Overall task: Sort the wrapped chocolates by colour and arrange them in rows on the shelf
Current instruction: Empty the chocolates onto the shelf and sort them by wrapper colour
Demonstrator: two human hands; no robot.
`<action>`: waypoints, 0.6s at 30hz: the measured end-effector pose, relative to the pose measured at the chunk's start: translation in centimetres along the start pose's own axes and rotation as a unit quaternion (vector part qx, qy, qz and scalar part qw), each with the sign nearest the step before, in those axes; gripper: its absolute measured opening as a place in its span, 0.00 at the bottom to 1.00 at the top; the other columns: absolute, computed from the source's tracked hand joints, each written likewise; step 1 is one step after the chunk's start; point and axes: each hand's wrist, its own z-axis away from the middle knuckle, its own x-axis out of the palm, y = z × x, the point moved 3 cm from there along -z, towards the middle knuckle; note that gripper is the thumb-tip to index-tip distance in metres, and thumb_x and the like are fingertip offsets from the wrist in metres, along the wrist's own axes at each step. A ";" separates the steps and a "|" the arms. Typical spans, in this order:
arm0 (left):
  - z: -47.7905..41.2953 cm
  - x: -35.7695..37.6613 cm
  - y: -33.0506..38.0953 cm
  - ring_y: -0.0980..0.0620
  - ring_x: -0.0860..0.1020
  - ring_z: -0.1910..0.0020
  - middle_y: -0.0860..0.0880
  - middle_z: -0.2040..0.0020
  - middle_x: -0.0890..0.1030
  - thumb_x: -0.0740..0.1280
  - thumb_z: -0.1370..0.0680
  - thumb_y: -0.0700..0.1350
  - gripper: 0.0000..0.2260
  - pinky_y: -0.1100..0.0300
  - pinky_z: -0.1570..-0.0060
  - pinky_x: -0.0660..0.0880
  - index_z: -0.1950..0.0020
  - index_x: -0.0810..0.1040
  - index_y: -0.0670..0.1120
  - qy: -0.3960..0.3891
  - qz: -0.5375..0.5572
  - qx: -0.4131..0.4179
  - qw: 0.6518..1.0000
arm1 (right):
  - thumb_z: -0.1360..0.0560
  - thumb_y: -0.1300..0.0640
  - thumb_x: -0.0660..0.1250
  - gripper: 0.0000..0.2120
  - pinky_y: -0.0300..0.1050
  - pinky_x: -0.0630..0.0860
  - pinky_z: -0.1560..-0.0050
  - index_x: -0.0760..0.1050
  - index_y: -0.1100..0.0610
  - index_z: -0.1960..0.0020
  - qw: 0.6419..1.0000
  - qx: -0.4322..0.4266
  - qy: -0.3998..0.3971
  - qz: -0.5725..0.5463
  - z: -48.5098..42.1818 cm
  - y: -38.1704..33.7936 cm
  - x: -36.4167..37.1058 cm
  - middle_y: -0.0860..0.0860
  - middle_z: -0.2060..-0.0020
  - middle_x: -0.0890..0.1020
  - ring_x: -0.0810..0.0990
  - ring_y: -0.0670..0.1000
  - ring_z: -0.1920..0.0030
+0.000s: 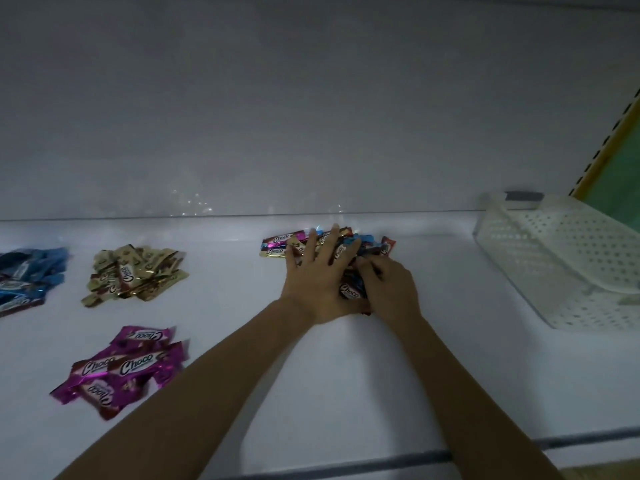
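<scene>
Four heaps of wrapped chocolates on the white shelf (346,375), both hands on the unsorted one.

Mixed pile (277,247) sits near the back wall, right of centre: magenta, blue, gold and red-brown wrappers jumbled together. Left hand (317,275) lies flat on top of it, fingers straight and spread. Right hand (388,287) is just beside the left one on the pile's right edge, fingers curled in and pinching wrappers; can't tell which wrapper. Sorted heaps sit well apart to the left: gold pile (135,275) mid-shelf, blue pile (27,275) at the left edge, magenta pile (121,368) nearer the front. White perforated basket (554,258) is at the far right, tilted.
</scene>
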 end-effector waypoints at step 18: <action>-1.7 -1.9 -1.4 0.65 0.77 0.62 0.56 0.57 0.79 0.65 0.20 0.45 0.04 0.72 0.66 0.74 0.48 0.77 0.46 0.292 0.349 -0.110 0.884 | 0.20 0.53 0.61 0.10 0.46 0.77 0.54 0.77 0.58 0.52 0.987 0.043 0.115 -0.105 0.2 0.0 -0.7 0.51 0.57 0.79 0.79 0.51 0.55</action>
